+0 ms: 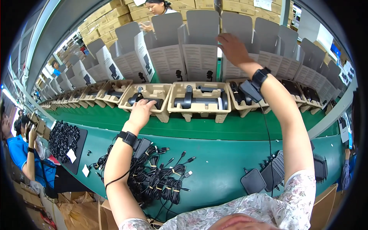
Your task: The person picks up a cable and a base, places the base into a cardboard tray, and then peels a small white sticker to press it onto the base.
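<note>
My left hand [142,111] reaches into a tan moulded-pulp tray [123,102], its fingers extended over the black parts [135,99] inside; their tips are partly hidden. My right hand [234,50] is raised to the grey flaps of the standing printed boxes, fingers stretched leftward across a gap between two panels. It is nearest a grey flap [237,26]; I cannot tell whether it touches. Between my hands another pulp tray [172,108] holds a black cylindrical device [199,102]. Both wrists wear black strapped modules; a cable hangs from the right one [251,91].
Several more filled trays [111,92] line the green belt [199,126]. Bundled black cables [165,172] lie on the green table [218,161], with flat black adapters [253,181] at right. A black cable pile [63,138] is left. Other people stand left and across; cartons [111,23] rise behind.
</note>
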Tool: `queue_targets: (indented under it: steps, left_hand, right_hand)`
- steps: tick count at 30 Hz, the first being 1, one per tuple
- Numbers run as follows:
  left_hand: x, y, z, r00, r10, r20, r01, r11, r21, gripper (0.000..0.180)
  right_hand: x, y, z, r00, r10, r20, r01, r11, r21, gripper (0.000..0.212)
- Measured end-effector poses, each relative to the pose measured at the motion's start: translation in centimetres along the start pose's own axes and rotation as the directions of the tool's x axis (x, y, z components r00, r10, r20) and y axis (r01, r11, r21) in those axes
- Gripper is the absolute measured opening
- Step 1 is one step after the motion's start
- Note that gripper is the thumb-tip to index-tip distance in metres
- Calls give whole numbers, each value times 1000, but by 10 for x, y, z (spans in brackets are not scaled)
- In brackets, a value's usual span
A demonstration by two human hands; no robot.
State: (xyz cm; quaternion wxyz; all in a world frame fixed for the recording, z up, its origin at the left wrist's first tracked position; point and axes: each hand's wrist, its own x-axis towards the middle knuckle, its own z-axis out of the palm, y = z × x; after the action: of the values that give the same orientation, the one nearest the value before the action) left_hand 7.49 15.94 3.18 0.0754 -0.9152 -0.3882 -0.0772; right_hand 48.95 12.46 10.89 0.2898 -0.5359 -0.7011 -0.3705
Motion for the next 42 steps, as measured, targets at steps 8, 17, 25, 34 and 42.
queue_targets:
  steps: [8,17,25,34,42]
  left_hand:
    - [0,14,13,995,34,-95,-27,997,75,48]
    - [2,28,13,981,-110,-157,53,944,-325,53]
    - [-84,62,-27,958,-75,-276,17,978,-206,57]
    - [-201,106,-5,987,-154,35,157,979,-130,46]
    - [-174,69,-6,968,-147,-203,68,933,-353,24]
  right_hand:
    - [20,-2,70,882,222,416,-182,974,-136,20]
    - [8,-15,36,956,-43,290,4,991,135,18]
    - [-93,-133,-85,935,-327,137,254,887,385,38]
    - [-172,-164,-155,847,-380,370,101,801,590,28]
    - [-207,-144,-224,866,-170,471,-71,890,451,21]
